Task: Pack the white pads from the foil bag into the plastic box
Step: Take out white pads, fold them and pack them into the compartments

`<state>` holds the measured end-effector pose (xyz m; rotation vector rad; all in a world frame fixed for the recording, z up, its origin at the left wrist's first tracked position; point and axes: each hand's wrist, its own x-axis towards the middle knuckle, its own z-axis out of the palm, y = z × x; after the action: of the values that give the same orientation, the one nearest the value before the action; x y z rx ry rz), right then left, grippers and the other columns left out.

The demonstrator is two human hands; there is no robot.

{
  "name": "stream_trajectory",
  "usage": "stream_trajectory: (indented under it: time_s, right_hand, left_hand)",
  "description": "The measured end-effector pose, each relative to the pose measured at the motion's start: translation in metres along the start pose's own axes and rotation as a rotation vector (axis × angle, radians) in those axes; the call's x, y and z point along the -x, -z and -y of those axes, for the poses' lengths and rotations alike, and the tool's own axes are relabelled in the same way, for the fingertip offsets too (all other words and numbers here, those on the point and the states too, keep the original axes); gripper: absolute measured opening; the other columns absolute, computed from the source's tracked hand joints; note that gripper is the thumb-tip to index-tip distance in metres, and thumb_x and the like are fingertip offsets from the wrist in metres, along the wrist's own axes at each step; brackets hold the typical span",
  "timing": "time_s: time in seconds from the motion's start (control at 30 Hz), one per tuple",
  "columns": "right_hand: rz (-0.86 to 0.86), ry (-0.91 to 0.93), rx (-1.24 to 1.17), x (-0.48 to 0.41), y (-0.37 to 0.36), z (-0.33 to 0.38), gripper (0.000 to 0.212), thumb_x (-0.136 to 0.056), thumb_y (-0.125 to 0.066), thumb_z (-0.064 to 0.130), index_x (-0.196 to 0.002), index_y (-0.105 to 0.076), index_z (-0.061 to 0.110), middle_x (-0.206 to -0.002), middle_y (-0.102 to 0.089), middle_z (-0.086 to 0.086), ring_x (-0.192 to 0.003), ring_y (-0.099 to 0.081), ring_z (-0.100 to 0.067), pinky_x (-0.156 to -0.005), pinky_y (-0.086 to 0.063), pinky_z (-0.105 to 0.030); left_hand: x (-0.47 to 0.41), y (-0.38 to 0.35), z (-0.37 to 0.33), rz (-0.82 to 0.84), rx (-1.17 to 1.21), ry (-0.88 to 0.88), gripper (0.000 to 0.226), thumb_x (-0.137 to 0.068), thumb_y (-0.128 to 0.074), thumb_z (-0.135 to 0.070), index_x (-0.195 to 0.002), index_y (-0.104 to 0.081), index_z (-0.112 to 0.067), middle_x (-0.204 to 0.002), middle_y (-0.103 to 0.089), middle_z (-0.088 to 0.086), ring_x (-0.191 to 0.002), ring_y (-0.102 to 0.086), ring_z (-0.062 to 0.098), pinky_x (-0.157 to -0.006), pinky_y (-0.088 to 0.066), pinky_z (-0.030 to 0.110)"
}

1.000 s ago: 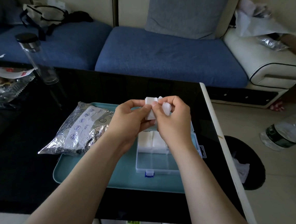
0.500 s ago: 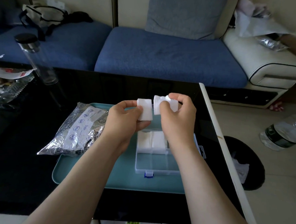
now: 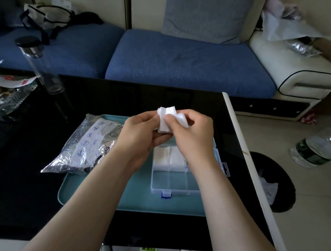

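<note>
The box [image 3: 175, 191] is open above at its near compartments; left hand [image 3: 140, 134] and right hand [image 3: 195, 137], gripping white pads [image 3: 166, 115], hang over its far end. Foil bag [image 3: 89, 146] lies apart, leftward.

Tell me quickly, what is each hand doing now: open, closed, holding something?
Left hand: closed, pinching the white pads.
Right hand: closed, pinching the same white pads.

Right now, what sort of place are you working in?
Most likely a home living room: a blue-cushioned sofa with a grey pillow stands behind a glossy black table, and a black waste bin sits on the tiled floor beside it.
</note>
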<state>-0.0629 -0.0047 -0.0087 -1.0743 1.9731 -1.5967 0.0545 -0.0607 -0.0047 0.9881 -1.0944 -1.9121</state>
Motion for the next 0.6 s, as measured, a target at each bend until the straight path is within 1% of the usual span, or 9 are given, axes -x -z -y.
stream_trajectory:
  time_s: [0.1, 0.17, 0.23, 0.3, 0.37, 0.4, 0.47, 0.53, 0.6]
  right_hand:
    - [0.024, -0.02, 0.019, -0.001, 0.0, -0.003, 0.005, -0.09, -0.079, 0.026, -0.093, -0.078, 0.022, -0.079, -0.075, 0.008, -0.076, -0.072, -0.007, -0.066, -0.06, -0.028]
    - [0.048, -0.048, 0.006, -0.001, 0.0, -0.004, 0.005, -0.091, -0.078, 0.027, -0.094, -0.077, 0.022, -0.08, -0.076, 0.007, -0.076, -0.072, -0.008, -0.065, -0.061, -0.028]
    - [0.072, -0.088, -0.008, 0.0, -0.001, -0.003, 0.007, -0.092, -0.076, 0.025, -0.098, -0.076, 0.024, -0.084, -0.076, 0.007, -0.078, -0.072, -0.007, -0.065, -0.06, -0.027]
    - [0.098, -0.162, -0.043, 0.001, -0.002, -0.002, 0.021, -0.089, -0.072, 0.02, -0.108, -0.072, 0.03, -0.097, -0.075, 0.01, -0.086, -0.072, -0.006, -0.068, -0.058, -0.026]
    - [0.108, -0.251, -0.1, 0.001, -0.002, 0.001, 0.036, -0.088, -0.068, 0.018, -0.119, -0.066, 0.034, -0.11, -0.07, 0.008, -0.095, -0.069, -0.01, -0.071, -0.055, -0.029]
    - [0.101, -0.289, -0.133, 0.0, -0.001, 0.003, 0.038, -0.089, -0.066, 0.017, -0.123, -0.064, 0.033, -0.111, -0.069, 0.006, -0.094, -0.068, -0.012, -0.071, -0.053, -0.03]
    - [0.087, -0.349, -0.227, -0.002, 0.001, 0.009, 0.035, -0.093, -0.062, 0.016, -0.126, -0.062, 0.029, -0.109, -0.069, 0.0, -0.085, -0.065, -0.013, -0.069, -0.052, -0.031]
    - [0.087, -0.378, -0.322, -0.003, 0.002, 0.013, 0.03, -0.096, -0.058, 0.014, -0.123, -0.062, 0.028, -0.108, -0.071, -0.007, -0.072, -0.06, -0.012, -0.059, -0.049, -0.028]
    - [0.09, -0.377, -0.365, -0.003, 0.002, 0.014, 0.031, -0.097, -0.055, 0.008, -0.12, -0.062, 0.028, -0.102, -0.073, -0.008, -0.064, -0.055, -0.009, -0.053, -0.045, -0.024]
  left_hand:
    - [-0.001, 0.0, 0.0, -0.026, 0.016, 0.009, 0.025, -0.11, -0.049, -0.014, -0.119, -0.07, -0.003, -0.109, -0.079, 0.016, -0.099, -0.078, 0.027, -0.086, -0.064, 0.038]
    - [0.0, 0.001, 0.001, -0.025, -0.018, -0.001, 0.024, -0.109, -0.056, -0.02, -0.114, -0.072, -0.003, -0.108, -0.079, 0.017, -0.1, -0.078, 0.027, -0.087, -0.064, 0.038]
    - [-0.002, 0.003, 0.004, -0.049, -0.09, -0.026, 0.019, -0.105, -0.062, -0.015, -0.115, -0.073, -0.003, -0.109, -0.078, 0.019, -0.101, -0.077, 0.029, -0.086, -0.064, 0.037]
    - [-0.004, 0.006, 0.007, -0.088, -0.142, -0.043, 0.017, -0.103, -0.063, -0.009, -0.116, -0.072, -0.003, -0.106, -0.078, 0.019, -0.101, -0.078, 0.029, -0.084, -0.065, 0.036]
    - [-0.005, 0.006, 0.009, -0.131, -0.175, -0.058, 0.016, -0.103, -0.062, -0.008, -0.115, -0.071, -0.003, -0.102, -0.079, 0.017, -0.097, -0.078, 0.029, -0.081, -0.065, 0.035]
    - [-0.004, 0.006, 0.01, -0.153, -0.19, -0.066, 0.015, -0.104, -0.062, -0.008, -0.114, -0.071, -0.003, -0.1, -0.079, 0.016, -0.096, -0.078, 0.027, -0.078, -0.065, 0.034]
    - [-0.004, 0.007, 0.009, -0.205, -0.208, -0.082, 0.015, -0.104, -0.062, -0.009, -0.115, -0.07, -0.003, -0.1, -0.078, 0.015, -0.094, -0.078, 0.026, -0.076, -0.065, 0.032]
    - [-0.004, 0.008, 0.008, -0.244, -0.2, -0.081, 0.016, -0.103, -0.062, -0.009, -0.116, -0.07, -0.003, -0.102, -0.076, 0.015, -0.094, -0.078, 0.025, -0.076, -0.065, 0.032]
    - [-0.004, 0.009, 0.008, -0.25, -0.191, -0.073, 0.016, -0.103, -0.063, -0.009, -0.116, -0.07, -0.003, -0.103, -0.075, 0.015, -0.094, -0.078, 0.025, -0.076, -0.065, 0.031]
